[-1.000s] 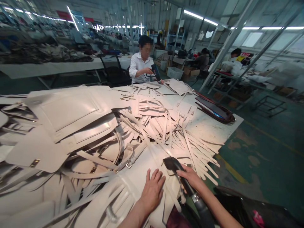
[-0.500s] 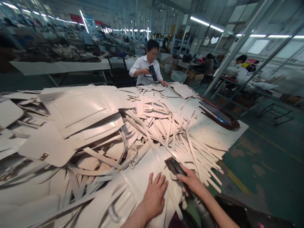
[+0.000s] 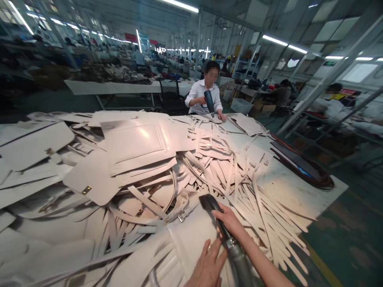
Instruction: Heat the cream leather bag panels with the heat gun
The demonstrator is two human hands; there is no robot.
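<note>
Both your hands are low at the near edge of the table (image 3: 287, 187). Your right hand (image 3: 229, 221) is closed around the neck of a dark tool (image 3: 223, 231), and its flat black end lies on a big cream sheet (image 3: 191, 227). Your left hand (image 3: 208, 267) lies open and flat on that same sheet, just beside the tool. Cream straps (image 3: 239, 179) and flaps are piled all around. Far across the table, a person in a white shirt (image 3: 200, 93) holds what may be a heat gun (image 3: 208, 100).
</note>
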